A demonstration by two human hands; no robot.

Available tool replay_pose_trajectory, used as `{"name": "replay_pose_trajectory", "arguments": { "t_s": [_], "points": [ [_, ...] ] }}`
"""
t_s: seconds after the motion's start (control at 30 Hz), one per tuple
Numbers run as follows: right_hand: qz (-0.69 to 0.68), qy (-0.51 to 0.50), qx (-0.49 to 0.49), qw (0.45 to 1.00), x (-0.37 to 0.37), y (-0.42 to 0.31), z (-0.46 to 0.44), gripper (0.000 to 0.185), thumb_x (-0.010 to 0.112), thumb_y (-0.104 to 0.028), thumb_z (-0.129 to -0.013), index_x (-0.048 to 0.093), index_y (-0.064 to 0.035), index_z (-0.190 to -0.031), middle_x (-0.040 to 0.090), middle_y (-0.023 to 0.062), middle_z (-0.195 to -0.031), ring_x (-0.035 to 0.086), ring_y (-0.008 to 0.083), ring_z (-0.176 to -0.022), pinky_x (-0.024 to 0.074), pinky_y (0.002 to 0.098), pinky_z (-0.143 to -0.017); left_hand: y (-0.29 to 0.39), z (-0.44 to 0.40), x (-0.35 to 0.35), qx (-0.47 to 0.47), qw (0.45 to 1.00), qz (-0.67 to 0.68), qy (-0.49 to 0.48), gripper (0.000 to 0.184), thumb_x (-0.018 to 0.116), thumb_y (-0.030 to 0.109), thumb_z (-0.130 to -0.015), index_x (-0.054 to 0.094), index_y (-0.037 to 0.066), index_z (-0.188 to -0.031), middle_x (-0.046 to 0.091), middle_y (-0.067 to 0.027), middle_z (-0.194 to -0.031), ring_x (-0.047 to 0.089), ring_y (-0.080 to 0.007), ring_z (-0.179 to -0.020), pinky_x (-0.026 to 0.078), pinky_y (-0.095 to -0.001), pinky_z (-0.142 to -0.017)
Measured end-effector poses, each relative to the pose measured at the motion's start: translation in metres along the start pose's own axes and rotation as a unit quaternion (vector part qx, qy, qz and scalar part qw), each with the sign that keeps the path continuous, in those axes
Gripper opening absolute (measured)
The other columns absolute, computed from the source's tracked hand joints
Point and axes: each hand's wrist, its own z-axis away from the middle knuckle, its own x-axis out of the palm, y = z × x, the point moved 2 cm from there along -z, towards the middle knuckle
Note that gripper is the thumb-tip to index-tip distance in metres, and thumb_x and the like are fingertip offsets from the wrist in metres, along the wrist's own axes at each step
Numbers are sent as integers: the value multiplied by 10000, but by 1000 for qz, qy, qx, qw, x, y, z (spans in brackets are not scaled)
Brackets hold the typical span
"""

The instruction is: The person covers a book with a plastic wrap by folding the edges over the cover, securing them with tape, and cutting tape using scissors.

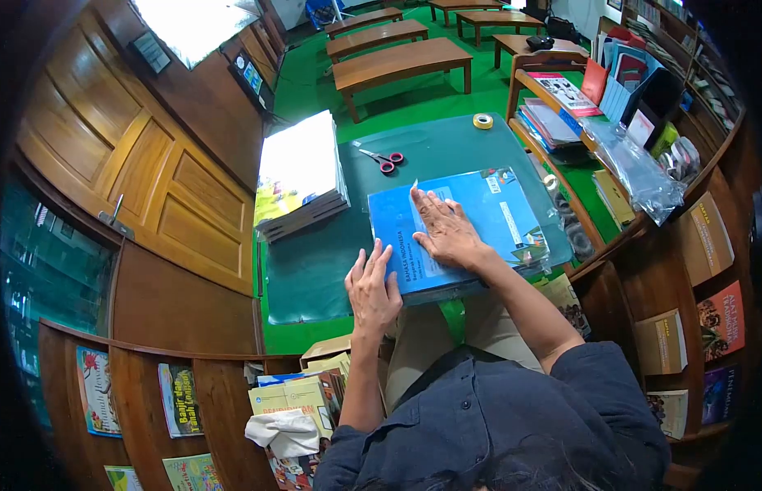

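Observation:
A blue book (487, 214) lies on the green table with its cover facing up. "BAHASA INDONESIA" is printed near its left side and a barcode near its far right. My right hand (448, 232) rests flat on the middle of the cover, over a paler strip. At the near left corner, my left hand (371, 295) touches the book's edge with its fingers apart; its thumb is beside that edge. Beyond the book lie scissors (387, 164) with red and black handles. To the left stands a stack of books (303, 168), the top one mostly white.
A tape roll (482, 121) sits at the table's (315, 286) far right. Clear plastic (635, 168) and folders lie on the right-hand shelf. Books (295, 397) and a white cloth (283, 432) are at the near left. Low wooden benches (401, 67) stand beyond the table.

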Motion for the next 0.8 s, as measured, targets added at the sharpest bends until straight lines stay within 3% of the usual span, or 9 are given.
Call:
{"name": "replay_pose_trajectory", "arguments": {
  "t_s": [0.13, 0.47, 0.63, 0.8],
  "points": [
    [5, -1, 3, 1000, 2, 2, 0, 771, 399, -392, -940, -11, -78, -1512, 209, 153, -1547, 234, 300, -1418, 197, 464, -1105, 0, 0, -1, 6, 1000, -14, 8, 445, 566, 45, -799, 593, 116, -1237, 497, -106, -1390, 461, -338, -1258, 339, -479, -1029],
    [13, -14, 19, 1000, 2, -23, 12, 787, 416, -404, -938, -22, -92, -1513, 221, 237, -1517, 212, 389, -1407, 137, 537, -1117, 1, -10, -6, -34, 999, -7, -39, 387, 573, 73, -800, 606, 106, -1184, 530, -103, -1340, 479, -322, -1200, 361, -455, -983],
    [-13, -18, -20, 1000, 1, -41, 25, 802, 425, -431, -933, -23, -106, -1514, 220, 272, -1504, 211, 429, -1395, 112, 581, -1109, 5, -14, 0, -43, 999, -24, -19, 366, 584, 87, -806, 605, 112, -1171, 582, -119, -1227, 515, -313, -1109, 386, -451, -933],
    [-8, -18, -26, 999, 0, -41, 23, 809, 426, -459, -929, -13, -119, -1517, 227, 262, -1505, 217, 433, -1392, 118, 596, -1101, 12, -26, -2, -132, 987, -35, -88, 383, 596, 141, -828, 585, 128, -1210, 564, -112, -1191, 510, -291, -1061, 392, -437, -898]
  ]
}}
